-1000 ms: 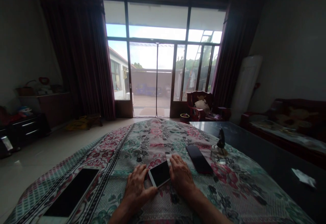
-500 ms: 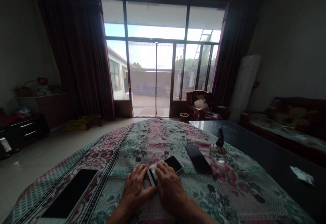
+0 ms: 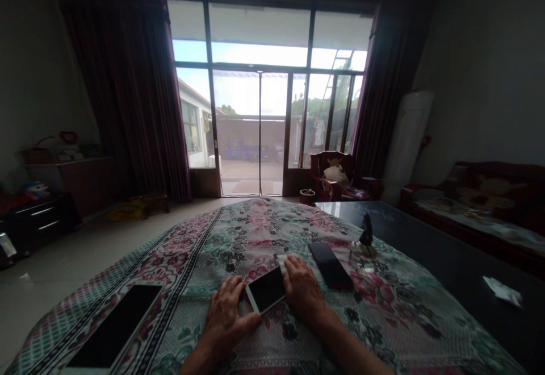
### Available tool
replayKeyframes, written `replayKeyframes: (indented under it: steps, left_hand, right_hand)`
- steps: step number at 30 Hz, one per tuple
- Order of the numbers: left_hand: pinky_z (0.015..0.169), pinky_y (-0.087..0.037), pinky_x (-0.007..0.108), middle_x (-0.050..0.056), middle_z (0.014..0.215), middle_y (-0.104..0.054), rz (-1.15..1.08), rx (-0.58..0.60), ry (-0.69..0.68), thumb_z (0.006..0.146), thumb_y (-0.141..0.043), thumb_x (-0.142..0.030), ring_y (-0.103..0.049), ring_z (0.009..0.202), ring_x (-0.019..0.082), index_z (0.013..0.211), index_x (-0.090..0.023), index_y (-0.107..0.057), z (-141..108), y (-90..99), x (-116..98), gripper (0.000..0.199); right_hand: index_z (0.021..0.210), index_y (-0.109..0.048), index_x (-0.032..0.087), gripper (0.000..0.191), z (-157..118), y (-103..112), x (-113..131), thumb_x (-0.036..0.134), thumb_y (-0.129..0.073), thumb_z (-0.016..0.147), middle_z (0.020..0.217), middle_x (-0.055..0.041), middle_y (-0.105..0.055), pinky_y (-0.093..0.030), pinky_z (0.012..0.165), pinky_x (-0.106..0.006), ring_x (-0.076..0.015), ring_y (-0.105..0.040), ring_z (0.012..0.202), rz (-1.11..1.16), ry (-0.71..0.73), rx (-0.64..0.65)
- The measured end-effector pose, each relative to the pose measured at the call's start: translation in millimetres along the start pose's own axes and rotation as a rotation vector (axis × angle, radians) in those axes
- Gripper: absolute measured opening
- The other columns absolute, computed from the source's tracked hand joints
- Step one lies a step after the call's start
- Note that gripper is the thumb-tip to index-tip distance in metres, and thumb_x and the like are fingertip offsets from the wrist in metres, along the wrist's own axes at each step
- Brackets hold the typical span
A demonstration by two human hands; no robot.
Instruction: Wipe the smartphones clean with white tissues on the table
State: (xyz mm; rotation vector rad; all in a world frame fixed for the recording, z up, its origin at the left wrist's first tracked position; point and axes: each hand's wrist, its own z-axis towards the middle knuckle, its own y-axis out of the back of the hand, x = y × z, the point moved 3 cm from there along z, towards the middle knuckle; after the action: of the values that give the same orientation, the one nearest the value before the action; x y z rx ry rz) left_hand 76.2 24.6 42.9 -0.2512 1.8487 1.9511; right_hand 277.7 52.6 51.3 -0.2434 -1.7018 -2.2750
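Observation:
A white-edged smartphone (image 3: 266,290) with a dark screen lies tilted on the flowered tablecloth (image 3: 255,233). My left hand (image 3: 227,305) grips its left end, thumb at the near corner and fingers along the far side. Over the right end of the phone rests my right hand (image 3: 303,287), fingers curled down on a white tissue or cloth (image 3: 281,259). Most of that white piece is hidden under the fingers. Just right of my right hand is a dark phone (image 3: 330,265) lying flat.
A large white-framed device with a black screen (image 3: 114,324) lies at the left. Behind the dark phone stands a small black figure on a clear base (image 3: 366,238). At the right are a dark table surface (image 3: 426,244) and a crumpled white packet (image 3: 502,291).
My right hand has slid to the right across the phone with the white tissue or cloth, uncovering the screen's left and middle. My left hand stays at the phone's left end.

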Motion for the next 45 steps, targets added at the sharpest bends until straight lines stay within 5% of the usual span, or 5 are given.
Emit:
replayKeyframes:
  steps: [16,33,40,45]
  left_hand:
    - [0.114,-0.022,0.045,0.011,0.148,-0.042,-0.013,-0.02,-0.014,0.067,-0.058,-0.043,-0.027,0.141,0.03,0.131,-0.013,-0.053,4.2,-7.1,5.9,0.071]
    - [0.114,-0.022,0.045,0.011,0.148,-0.041,0.001,0.0,-0.019,0.069,-0.057,-0.043,-0.025,0.142,0.031,0.132,-0.013,-0.052,1.9,-2.2,1.9,0.07]
    - [0.115,-0.021,0.045,0.011,0.149,-0.04,-0.004,-0.003,-0.004,0.068,-0.057,-0.042,-0.025,0.142,0.03,0.133,-0.014,-0.051,1.1,-1.7,2.1,0.071]
    - [0.114,-0.022,0.045,0.01,0.148,-0.041,-0.003,-0.004,-0.008,0.067,-0.058,-0.043,-0.025,0.142,0.03,0.132,-0.015,-0.052,1.4,-2.8,2.1,0.071]
  right_hand:
    - [0.137,-0.047,0.021,0.047,-37.2,-10.2,46.8,0.024,-0.038,0.091,0.149,-0.0072,-0.038,-0.02,0.115,-0.04,-0.0218,-0.028,0.14,0.156,0.344,0.158]
    - [0.128,-0.057,0.015,0.044,-1.2,6.3,5.2,0.023,-0.041,0.088,0.141,-0.0096,-0.049,-0.025,0.112,-0.037,-0.023,-0.037,0.135,0.047,0.07,0.005]
    - [0.13,-0.055,0.013,0.046,-3.2,4.9,6.5,0.019,-0.036,0.089,0.142,-0.0106,-0.047,-0.026,0.112,-0.039,-0.0238,-0.035,0.136,0.038,0.074,0.005]
    - [0.133,-0.052,0.019,0.048,-24.6,1.4,30.9,0.018,-0.039,0.087,0.145,-0.0077,-0.044,-0.022,0.114,-0.039,-0.023,-0.032,0.138,0.099,0.216,0.074]
